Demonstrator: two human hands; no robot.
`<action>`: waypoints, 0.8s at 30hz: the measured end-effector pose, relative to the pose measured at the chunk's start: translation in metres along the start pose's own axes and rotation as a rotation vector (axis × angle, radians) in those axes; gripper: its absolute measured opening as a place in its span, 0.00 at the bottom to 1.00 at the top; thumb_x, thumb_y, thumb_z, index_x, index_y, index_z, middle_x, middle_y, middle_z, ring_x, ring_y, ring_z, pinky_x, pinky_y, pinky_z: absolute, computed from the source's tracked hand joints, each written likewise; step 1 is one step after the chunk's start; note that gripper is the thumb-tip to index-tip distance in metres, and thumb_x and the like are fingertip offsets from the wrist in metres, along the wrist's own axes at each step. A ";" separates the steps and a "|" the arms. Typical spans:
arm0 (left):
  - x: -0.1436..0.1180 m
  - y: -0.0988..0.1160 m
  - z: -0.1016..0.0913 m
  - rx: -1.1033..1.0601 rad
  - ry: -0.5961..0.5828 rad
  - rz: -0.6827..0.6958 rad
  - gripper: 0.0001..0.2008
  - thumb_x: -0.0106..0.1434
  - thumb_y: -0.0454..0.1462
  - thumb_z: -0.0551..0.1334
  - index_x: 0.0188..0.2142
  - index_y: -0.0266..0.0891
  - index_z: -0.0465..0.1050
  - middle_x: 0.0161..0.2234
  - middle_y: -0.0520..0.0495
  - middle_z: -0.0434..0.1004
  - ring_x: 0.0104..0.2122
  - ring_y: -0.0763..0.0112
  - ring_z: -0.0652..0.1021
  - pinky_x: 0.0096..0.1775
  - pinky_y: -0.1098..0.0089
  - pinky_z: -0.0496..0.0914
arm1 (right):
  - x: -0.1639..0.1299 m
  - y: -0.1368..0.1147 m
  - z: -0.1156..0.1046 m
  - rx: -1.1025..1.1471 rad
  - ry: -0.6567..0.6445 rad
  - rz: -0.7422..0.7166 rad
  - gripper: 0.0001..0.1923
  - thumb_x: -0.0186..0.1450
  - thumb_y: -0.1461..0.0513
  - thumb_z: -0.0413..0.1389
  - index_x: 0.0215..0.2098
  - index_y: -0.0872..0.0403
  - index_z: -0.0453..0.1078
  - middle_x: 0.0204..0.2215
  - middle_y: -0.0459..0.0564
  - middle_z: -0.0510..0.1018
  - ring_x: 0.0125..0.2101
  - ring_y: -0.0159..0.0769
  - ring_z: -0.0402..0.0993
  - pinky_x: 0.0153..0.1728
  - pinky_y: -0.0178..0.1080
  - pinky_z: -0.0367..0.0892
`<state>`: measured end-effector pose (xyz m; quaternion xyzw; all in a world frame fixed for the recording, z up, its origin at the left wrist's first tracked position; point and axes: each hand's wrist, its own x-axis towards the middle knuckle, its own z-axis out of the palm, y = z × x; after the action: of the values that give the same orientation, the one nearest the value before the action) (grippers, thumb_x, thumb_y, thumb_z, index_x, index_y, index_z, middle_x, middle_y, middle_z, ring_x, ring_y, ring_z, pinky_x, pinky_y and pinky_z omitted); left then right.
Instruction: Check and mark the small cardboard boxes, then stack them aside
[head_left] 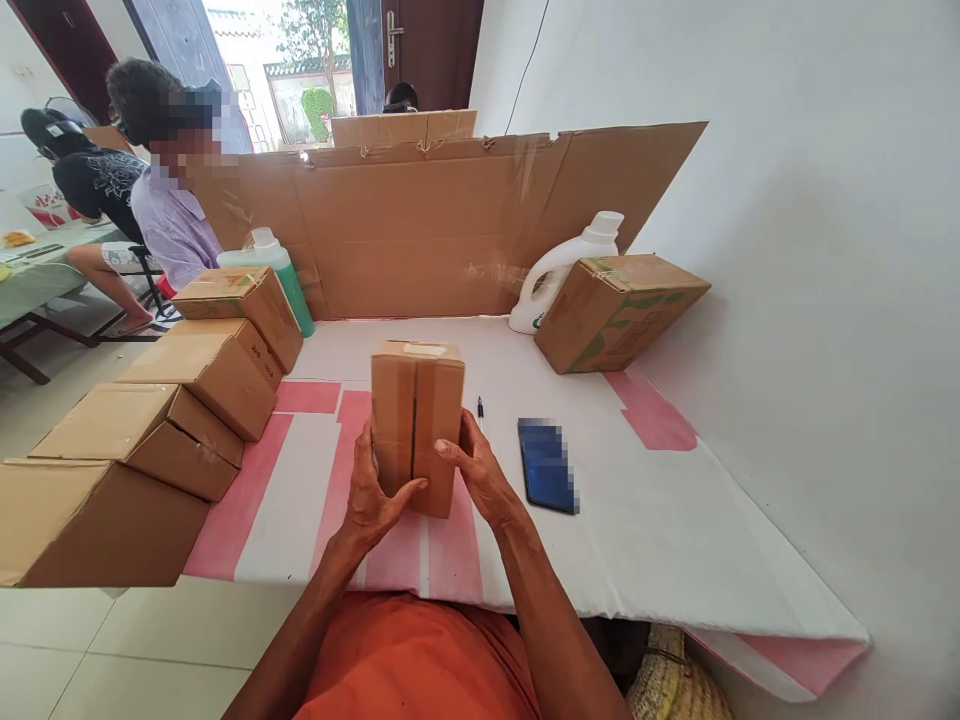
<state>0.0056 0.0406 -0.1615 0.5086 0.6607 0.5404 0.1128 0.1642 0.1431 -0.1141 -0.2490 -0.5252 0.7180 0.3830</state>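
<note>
Upright in front of me is a small brown cardboard box [397, 420], its taped seam facing me and a pale label on top. My left hand [375, 492] grips its left side, thumb across the lower front. On the right side my right hand [480, 465] holds it too, thumb against the front face. Whether the box's bottom touches the table I cannot tell. Just beyond my right fingers lies a black pen [481, 408], and a dark phone [547, 465] is further right.
Several cardboard boxes [202, 360] line the table's left edge, beside a green-liquid jug [292, 285]. At the back right stand a white jug [555, 275] and a larger carton [619, 315]. A tall cardboard panel [420, 235] closes the far edge. Other people sit at left.
</note>
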 end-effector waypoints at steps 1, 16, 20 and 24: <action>-0.004 -0.001 0.002 0.033 -0.014 0.053 0.52 0.61 0.44 0.75 0.75 0.46 0.46 0.70 0.32 0.62 0.71 0.46 0.65 0.68 0.43 0.64 | 0.000 0.000 0.002 0.004 0.047 0.007 0.35 0.64 0.50 0.68 0.66 0.46 0.65 0.65 0.54 0.75 0.63 0.51 0.73 0.63 0.54 0.70; -0.001 0.016 -0.029 -0.133 -0.199 -0.016 0.46 0.63 0.56 0.69 0.74 0.44 0.56 0.71 0.34 0.64 0.70 0.43 0.67 0.67 0.44 0.66 | 0.002 0.012 -0.011 0.181 0.114 0.042 0.41 0.56 0.32 0.64 0.57 0.46 0.77 0.61 0.53 0.81 0.66 0.60 0.70 0.63 0.60 0.70; -0.010 0.026 -0.023 0.068 -0.056 0.125 0.48 0.61 0.50 0.73 0.74 0.42 0.55 0.67 0.32 0.69 0.66 0.44 0.72 0.64 0.47 0.70 | 0.014 0.012 -0.005 0.159 0.092 0.016 0.38 0.62 0.31 0.58 0.58 0.44 0.77 0.63 0.50 0.79 0.69 0.55 0.67 0.64 0.57 0.70; -0.014 0.028 -0.007 0.310 0.197 0.245 0.46 0.60 0.46 0.74 0.72 0.41 0.57 0.60 0.33 0.74 0.59 0.46 0.78 0.60 0.48 0.73 | 0.017 0.010 0.009 0.085 0.120 -0.087 0.32 0.71 0.35 0.52 0.65 0.40 0.70 0.68 0.48 0.72 0.69 0.48 0.67 0.65 0.52 0.68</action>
<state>0.0226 0.0219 -0.1407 0.5411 0.6770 0.4890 -0.0986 0.1444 0.1500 -0.1201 -0.2521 -0.4808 0.7061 0.4547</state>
